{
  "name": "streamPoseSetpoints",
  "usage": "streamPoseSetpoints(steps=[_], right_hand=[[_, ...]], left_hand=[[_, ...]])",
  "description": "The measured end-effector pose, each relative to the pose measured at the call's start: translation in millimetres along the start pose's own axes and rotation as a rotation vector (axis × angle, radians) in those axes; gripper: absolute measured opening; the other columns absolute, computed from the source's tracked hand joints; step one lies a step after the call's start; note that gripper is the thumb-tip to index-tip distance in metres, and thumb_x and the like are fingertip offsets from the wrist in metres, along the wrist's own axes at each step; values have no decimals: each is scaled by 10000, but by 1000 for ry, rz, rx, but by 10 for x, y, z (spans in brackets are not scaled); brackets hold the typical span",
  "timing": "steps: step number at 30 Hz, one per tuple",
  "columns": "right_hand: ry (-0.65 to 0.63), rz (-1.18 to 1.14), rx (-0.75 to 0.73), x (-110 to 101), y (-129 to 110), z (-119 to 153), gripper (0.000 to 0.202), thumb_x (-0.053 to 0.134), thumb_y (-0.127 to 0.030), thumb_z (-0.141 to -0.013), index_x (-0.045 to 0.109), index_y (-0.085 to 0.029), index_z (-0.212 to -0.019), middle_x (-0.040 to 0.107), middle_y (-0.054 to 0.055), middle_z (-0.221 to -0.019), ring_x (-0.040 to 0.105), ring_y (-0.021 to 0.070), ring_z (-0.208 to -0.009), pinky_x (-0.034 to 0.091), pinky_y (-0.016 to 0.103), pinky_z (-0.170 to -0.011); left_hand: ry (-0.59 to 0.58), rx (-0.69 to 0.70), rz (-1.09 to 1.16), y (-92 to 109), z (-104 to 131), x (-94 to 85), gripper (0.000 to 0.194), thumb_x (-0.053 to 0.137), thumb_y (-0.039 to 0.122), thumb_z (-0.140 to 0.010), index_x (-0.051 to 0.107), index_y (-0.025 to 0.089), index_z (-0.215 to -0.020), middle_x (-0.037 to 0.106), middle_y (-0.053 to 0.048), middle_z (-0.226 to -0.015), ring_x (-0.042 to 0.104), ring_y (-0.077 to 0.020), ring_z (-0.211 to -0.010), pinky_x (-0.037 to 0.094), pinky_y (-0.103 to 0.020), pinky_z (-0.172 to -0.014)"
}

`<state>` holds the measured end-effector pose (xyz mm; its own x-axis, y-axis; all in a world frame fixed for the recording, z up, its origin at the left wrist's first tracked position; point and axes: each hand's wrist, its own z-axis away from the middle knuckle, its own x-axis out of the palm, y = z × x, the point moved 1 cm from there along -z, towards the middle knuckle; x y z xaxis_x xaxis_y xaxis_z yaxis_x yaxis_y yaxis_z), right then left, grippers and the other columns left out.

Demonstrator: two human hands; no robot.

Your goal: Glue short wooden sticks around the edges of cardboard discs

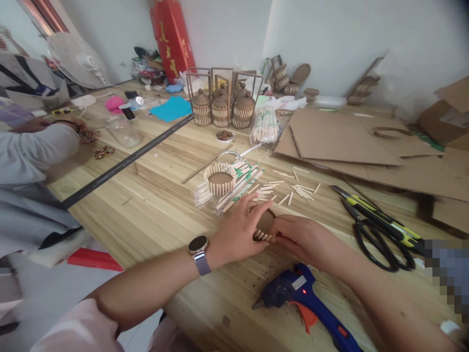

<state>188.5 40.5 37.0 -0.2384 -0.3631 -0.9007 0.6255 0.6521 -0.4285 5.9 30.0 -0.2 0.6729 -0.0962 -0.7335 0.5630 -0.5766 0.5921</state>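
Note:
Between my hands is a round brown cardboard disc (266,223) with short wooden sticks standing along part of its near edge. My left hand (240,227), with a watch on the wrist, curls around the disc's left side. The fingers of my right hand (298,234) pinch together at its right edge; whether a stick is between them is hidden. Just beyond lies a similar round base (221,181) ringed with upright sticks, on top of wrapped chopstick packs (238,188). Loose cut sticks (304,191) are scattered to the right. A blue glue gun (300,293) rests nearer to me.
Black scissors (377,239) and a yellow-black cutter (384,217) lie at right, before cardboard sheets (337,137). Finished lidded baskets (222,105) stand at the back beside bagged chopsticks (264,126). Another person's sleeve (40,151) and a glass jar (122,129) are at left.

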Motion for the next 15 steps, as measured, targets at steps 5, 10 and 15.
streamPoseSetpoints(steps=[5,10,15], right_hand=[[3,1,-20,2,13,2,196,435,-173,-926,619,-185,-861,653,79,-850,615,205,-780,460,303,-674],[0,9,-43,-16,3,4,205,429,-172,-931,626,-187,-877,654,86,-866,601,214,-814,468,326,-711],[-10,34,-36,-12,4,-19,193,446,-148,-907,626,-197,-860,647,83,-870,603,218,-823,474,330,-702]], left_hand=[[1,15,8,-5,1,1,874,768,167,-678,289,252,-1404,280,-158,-1433,289,-311,-1391,335,-505,-1115],[-8,1,15,-2,3,-3,866,768,181,-683,292,267,-1402,287,-152,-1429,290,-319,-1389,340,-518,-1108],[0,-4,12,5,3,17,805,723,169,-717,302,251,-1399,273,-157,-1440,287,-320,-1388,345,-513,-1105]])
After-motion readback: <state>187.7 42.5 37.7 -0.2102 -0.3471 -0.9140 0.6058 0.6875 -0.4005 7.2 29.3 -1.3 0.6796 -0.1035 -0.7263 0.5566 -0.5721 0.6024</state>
